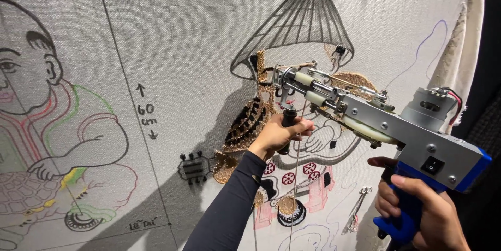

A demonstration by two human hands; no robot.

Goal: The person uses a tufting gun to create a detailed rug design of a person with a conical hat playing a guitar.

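From the head camera, a tufting gun (365, 120) is held up against a stretched grey cloth (182, 47), its needle end at the far left touching the fabric where a drawn figure under a cone-shaped hat (297, 21) is partly filled with gold and black yarn. The left hand (279, 133), in a dark sleeve (229, 204), is closed around the black front handle (288, 125) under the needle end, which steadies the nose and presses it into the cloth. The right hand (422, 209), near and to the right, is wrapped around the blue rear grip (404, 214), carrying the weight of the motor end with its black switch (432, 165) and red and black wires (454, 99).

A thin strand of yarn (295, 188) hangs down from the gun past the left wrist. To the left on the cloth are a drawn child sitting on a turtle (52, 125), ruled lines and an arrow mark. The gun's body and the left forearm hide part of the figure being filled. At the far right the cloth's pale edge (464, 47) meets darkness.
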